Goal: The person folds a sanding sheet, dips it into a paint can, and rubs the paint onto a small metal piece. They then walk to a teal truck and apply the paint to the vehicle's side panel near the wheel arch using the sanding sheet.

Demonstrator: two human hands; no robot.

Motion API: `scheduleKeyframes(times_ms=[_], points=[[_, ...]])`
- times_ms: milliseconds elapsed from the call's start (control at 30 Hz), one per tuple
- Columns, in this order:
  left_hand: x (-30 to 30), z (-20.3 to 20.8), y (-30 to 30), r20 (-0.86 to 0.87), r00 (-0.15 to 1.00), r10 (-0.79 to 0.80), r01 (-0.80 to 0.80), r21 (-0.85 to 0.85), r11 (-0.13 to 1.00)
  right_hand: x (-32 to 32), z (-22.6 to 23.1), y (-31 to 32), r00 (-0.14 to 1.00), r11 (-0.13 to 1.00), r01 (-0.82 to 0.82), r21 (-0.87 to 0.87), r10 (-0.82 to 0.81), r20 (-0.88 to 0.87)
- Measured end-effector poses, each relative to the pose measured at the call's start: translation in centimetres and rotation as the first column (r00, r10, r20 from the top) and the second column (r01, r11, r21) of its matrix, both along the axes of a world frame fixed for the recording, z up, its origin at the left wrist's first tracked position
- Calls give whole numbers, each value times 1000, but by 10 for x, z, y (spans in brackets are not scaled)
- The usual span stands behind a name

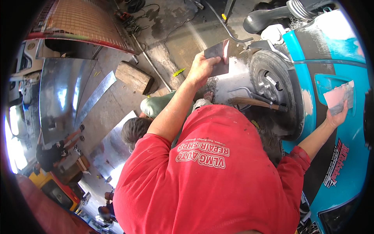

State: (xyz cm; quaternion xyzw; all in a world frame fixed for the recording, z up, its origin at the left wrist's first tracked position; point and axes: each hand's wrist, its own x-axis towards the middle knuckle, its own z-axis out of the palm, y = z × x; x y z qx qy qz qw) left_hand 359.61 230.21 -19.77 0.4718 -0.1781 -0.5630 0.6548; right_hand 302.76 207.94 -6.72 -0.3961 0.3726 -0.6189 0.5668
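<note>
My left hand (199, 70) grips a dark flat plate (221, 69), thumb on top, out in front of my body. Pink filler paste (226, 51) clings along the plate's right edge. On the right, my right hand (338, 115) is closed on a flat putty spreader (349, 93) whose face carries a wide smear of the same pink paste. It is over a shallow recess (321, 82) in the teal vehicle body panel (353, 132); I cannot tell if the two touch. A pale filler patch (307, 102) shows near the wheel arch.
A wheel (269, 80) and a broom (253, 102) are ahead right. A wooden block (134, 77), a metal pipe (152, 64) and sheet metal (64, 93) lie left. A person in green (156, 105) is close by my left arm; another person (52, 154) is farther left.
</note>
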Motion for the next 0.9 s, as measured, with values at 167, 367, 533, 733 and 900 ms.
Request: scheduleKeyframes(times_ms=[167,367,533,733,900], points=[[12,28,41,-47,983,175,-166,154,974,22,-4,4,998,998,45,-44,-47,-43],[-17,23,32,47,985,167,-173,279,945,61,-8,61,971,991,82,-101,-102,-217],[-29,16,-46,-9,996,90,-89,113,990,80,-26,133,986,995,-18,-102,1,-169],[-30,57,-167,-197,970,-145,117,-144,983,114,-19,214,986,990,141,-12,-142,-90],[-40,83,-236,-227,842,-490,439,-238,866,163,-37,282,873,897,423,-132,-364,324]])
